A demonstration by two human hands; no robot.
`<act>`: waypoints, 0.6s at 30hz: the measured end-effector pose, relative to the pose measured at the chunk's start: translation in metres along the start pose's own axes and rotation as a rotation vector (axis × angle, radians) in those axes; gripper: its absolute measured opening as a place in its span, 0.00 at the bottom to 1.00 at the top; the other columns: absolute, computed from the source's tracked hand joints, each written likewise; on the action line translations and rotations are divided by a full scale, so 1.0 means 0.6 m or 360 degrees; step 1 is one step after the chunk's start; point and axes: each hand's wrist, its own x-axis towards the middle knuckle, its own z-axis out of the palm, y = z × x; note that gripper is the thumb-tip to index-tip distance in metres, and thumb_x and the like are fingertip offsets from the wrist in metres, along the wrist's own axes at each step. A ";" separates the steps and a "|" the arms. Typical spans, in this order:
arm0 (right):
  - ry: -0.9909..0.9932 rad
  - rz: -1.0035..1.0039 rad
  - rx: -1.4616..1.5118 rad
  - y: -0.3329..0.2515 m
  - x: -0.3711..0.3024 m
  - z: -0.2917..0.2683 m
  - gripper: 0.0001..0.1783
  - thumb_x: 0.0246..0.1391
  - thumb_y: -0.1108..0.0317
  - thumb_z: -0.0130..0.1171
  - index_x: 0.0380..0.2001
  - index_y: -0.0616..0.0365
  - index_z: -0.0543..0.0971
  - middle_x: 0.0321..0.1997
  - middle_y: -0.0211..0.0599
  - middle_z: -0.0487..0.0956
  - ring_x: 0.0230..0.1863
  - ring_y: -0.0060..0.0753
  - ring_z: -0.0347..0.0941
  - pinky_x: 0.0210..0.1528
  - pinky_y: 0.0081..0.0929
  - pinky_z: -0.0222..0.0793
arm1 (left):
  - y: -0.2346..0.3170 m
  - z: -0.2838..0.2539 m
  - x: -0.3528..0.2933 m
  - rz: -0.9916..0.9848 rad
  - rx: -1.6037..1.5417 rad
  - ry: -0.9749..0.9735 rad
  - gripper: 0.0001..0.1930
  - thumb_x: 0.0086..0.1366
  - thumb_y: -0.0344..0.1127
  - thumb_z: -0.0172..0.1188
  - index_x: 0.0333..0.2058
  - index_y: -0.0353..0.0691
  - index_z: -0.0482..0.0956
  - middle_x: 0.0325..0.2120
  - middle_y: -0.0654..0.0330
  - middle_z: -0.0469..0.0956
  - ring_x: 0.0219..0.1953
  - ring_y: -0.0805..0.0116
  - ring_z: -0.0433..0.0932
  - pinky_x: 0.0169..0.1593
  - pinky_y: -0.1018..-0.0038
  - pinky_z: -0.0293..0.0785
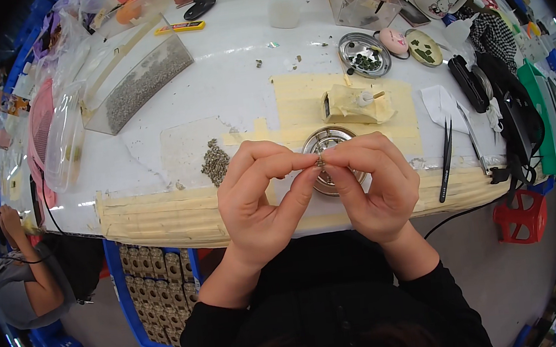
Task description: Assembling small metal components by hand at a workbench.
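Observation:
My left hand (260, 192) and my right hand (375, 180) meet fingertip to fingertip above a round metal dish (328, 133). Between the pinched thumbs and forefingers sits a tiny metallic part (321, 163), too small to name; both hands grip it. More metal bits seem to lie inside the dish, mostly covered by my fingers. Left of my left hand, a heap of small grey metal pieces (215, 162) rests on the table. Beyond the dish stands a small block wrapped in yellowish tape (357, 104).
Black tweezers (446, 159) lie at right, near a white tissue (444, 107). A clear bin of grey pieces (140, 86) stands at far left, a white squeeze bottle (283, 3) at the back. A blue crate (122, 291) is below the padded table edge (160, 216); another person's hand (11, 222) shows at left.

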 end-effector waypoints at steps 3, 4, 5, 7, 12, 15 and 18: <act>-0.0017 0.0022 0.0036 0.000 -0.001 -0.001 0.13 0.44 0.82 0.68 0.35 0.62 0.83 0.32 0.38 0.80 0.31 0.34 0.77 0.32 0.25 0.73 | -0.001 -0.001 -0.002 -0.0003 0.0011 -0.0004 0.10 0.54 0.21 0.68 0.37 0.34 0.84 0.31 0.59 0.77 0.32 0.71 0.73 0.35 0.79 0.69; -0.0022 0.0025 0.0047 0.001 -0.001 -0.001 0.13 0.44 0.82 0.68 0.36 0.62 0.83 0.32 0.38 0.80 0.31 0.34 0.77 0.32 0.25 0.73 | -0.001 -0.001 -0.002 -0.0001 0.0016 -0.0004 0.10 0.54 0.21 0.68 0.37 0.34 0.84 0.31 0.59 0.77 0.32 0.72 0.73 0.35 0.79 0.69; -0.0028 0.0027 0.0056 0.002 -0.001 -0.001 0.13 0.44 0.82 0.68 0.36 0.62 0.83 0.32 0.38 0.80 0.31 0.34 0.77 0.32 0.25 0.73 | -0.001 -0.001 -0.002 -0.0002 0.0022 -0.0001 0.10 0.54 0.21 0.68 0.37 0.34 0.84 0.30 0.59 0.77 0.32 0.71 0.73 0.35 0.79 0.69; -0.0023 0.0039 0.0049 0.001 -0.002 -0.001 0.13 0.43 0.82 0.68 0.36 0.61 0.83 0.32 0.38 0.80 0.31 0.34 0.77 0.32 0.25 0.73 | -0.001 0.000 -0.002 -0.0004 0.0036 0.0005 0.10 0.53 0.21 0.68 0.36 0.34 0.84 0.30 0.59 0.77 0.32 0.71 0.74 0.35 0.78 0.70; -0.0046 0.0016 0.0035 0.001 0.000 -0.004 0.14 0.43 0.82 0.69 0.37 0.60 0.83 0.32 0.37 0.80 0.31 0.34 0.76 0.32 0.25 0.72 | 0.000 -0.001 0.001 0.0109 0.0152 0.0007 0.10 0.53 0.21 0.69 0.36 0.35 0.84 0.30 0.59 0.77 0.32 0.69 0.76 0.35 0.77 0.71; -0.0060 0.0011 0.0036 0.001 0.001 -0.004 0.14 0.43 0.82 0.68 0.37 0.60 0.84 0.32 0.37 0.80 0.31 0.34 0.76 0.32 0.25 0.72 | 0.001 -0.001 0.001 0.0150 0.0207 0.0027 0.10 0.52 0.21 0.69 0.35 0.35 0.84 0.30 0.59 0.77 0.31 0.68 0.76 0.35 0.77 0.71; -0.0064 0.0031 0.0039 0.000 -0.001 -0.004 0.14 0.43 0.82 0.68 0.37 0.61 0.84 0.32 0.37 0.80 0.31 0.34 0.76 0.32 0.25 0.72 | 0.001 -0.001 0.001 0.0177 0.0249 0.0032 0.11 0.51 0.21 0.69 0.35 0.35 0.84 0.30 0.59 0.77 0.31 0.68 0.75 0.35 0.77 0.71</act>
